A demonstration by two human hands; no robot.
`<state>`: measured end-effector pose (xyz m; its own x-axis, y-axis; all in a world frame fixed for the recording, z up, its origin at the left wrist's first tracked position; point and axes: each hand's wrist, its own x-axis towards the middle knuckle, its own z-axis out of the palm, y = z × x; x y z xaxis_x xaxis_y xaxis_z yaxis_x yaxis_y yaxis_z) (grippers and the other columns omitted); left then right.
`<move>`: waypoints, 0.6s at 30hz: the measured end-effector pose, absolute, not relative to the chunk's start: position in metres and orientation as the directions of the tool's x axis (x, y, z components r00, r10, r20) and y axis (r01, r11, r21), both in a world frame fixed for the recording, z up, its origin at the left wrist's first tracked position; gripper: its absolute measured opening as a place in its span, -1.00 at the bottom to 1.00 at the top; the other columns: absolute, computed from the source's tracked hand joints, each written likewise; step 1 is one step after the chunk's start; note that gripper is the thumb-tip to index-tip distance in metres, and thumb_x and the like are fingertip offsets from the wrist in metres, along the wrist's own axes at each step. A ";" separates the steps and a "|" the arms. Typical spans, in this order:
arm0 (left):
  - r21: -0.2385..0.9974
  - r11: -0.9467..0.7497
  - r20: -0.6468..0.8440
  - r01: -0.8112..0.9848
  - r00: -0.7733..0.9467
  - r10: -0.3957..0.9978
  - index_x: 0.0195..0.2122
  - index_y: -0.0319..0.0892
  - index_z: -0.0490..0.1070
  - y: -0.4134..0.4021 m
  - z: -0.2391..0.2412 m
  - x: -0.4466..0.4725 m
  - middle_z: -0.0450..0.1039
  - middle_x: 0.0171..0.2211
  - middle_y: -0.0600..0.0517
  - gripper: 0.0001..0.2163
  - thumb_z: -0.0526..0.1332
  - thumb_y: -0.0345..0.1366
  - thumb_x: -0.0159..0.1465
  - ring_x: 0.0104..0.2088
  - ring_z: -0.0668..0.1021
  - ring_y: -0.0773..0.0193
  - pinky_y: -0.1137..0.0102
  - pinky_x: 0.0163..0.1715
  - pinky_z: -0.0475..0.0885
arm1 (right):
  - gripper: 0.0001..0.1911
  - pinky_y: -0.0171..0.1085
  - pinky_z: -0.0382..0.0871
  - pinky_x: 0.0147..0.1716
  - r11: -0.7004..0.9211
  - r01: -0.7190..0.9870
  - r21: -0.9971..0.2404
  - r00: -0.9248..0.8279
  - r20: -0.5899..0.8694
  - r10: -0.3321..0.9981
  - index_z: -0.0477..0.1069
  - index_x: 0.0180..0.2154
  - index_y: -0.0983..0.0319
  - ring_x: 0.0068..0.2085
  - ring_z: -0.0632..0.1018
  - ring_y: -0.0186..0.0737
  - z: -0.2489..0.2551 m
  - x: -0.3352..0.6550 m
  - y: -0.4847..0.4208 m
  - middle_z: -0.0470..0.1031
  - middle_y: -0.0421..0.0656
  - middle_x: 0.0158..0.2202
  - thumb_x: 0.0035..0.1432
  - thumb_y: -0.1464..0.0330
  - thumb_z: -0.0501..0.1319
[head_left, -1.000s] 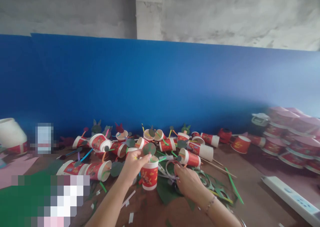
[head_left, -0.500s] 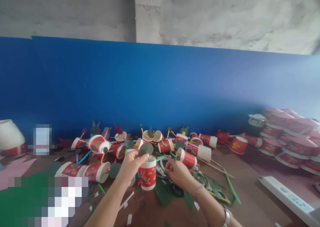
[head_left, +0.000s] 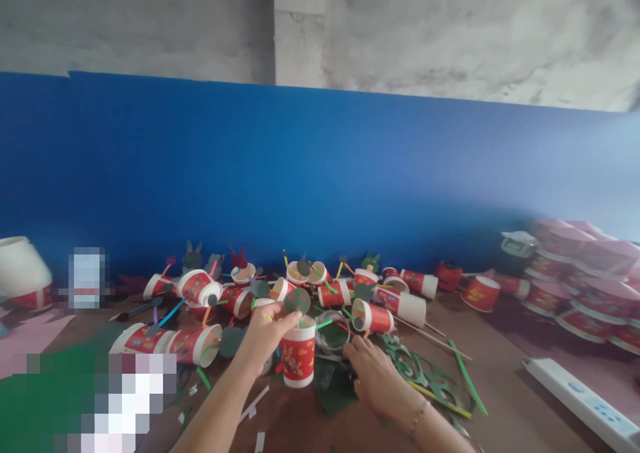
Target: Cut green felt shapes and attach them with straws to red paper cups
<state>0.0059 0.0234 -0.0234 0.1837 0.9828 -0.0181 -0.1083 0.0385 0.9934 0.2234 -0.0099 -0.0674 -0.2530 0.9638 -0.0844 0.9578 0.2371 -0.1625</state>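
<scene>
A red and white paper cup (head_left: 298,350) stands upright on the brown table (head_left: 505,400). My left hand (head_left: 266,333) is closed on its rim, pinching a green paper disc (head_left: 297,300) on a stick that rises from the cup. My right hand (head_left: 374,376) lies low just right of the cup, over green paper scraps (head_left: 425,373); its fingers are curled, and what they hold is hidden. A clear tape roll (head_left: 332,333) sits just beyond that hand.
Several red paper cups (head_left: 200,286) with coloured sticks lie in a heap behind the hands, along a blue wall panel (head_left: 320,173). Stacked red bowls (head_left: 585,273) fill the right. A white power strip (head_left: 585,400) lies at the right front. Pink paper (head_left: 30,333) lies left.
My right hand has dropped from near the cup's rim down and back toward me onto the green scraps. My left hand keeps its hold on the cup's rim.
</scene>
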 end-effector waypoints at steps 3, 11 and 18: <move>0.992 0.042 -0.015 -0.118 0.223 0.975 -0.24 -0.24 0.52 0.021 -0.025 0.009 0.58 -0.39 -0.03 -0.71 0.28 -0.16 0.09 -0.30 0.57 0.10 0.36 -0.30 0.38 | -0.52 -0.20 0.27 -0.16 0.210 0.975 -0.074 -0.217 -0.104 0.971 0.38 -0.12 0.33 -0.06 0.44 0.05 -0.066 0.215 -0.015 0.42 0.10 -0.09 -0.17 0.64 0.10; 0.993 0.025 0.005 -0.113 0.260 0.966 -0.26 -0.24 0.51 0.022 -0.027 0.010 0.57 -0.41 -0.02 -0.72 0.25 -0.14 0.11 -0.29 0.57 0.10 0.36 -0.29 0.38 | -0.47 -0.27 0.23 -0.34 0.166 0.976 -0.141 -0.186 -0.141 0.972 0.35 -0.08 0.24 -0.20 0.52 -0.02 -0.056 0.227 -0.015 0.52 -0.01 -0.22 -0.17 0.60 0.06; 0.994 0.046 -0.024 -0.096 0.211 0.977 -0.44 -0.23 0.47 0.022 -0.024 0.007 0.52 -0.50 0.02 -0.75 0.27 -0.11 0.07 -0.43 0.54 0.17 0.38 -0.37 0.36 | -0.58 -0.22 0.23 -0.22 0.237 0.924 -0.299 -0.285 -0.128 0.950 0.42 -0.19 0.23 -0.17 0.47 -0.06 -0.050 0.252 -0.016 0.51 -0.05 -0.25 -0.17 0.50 0.06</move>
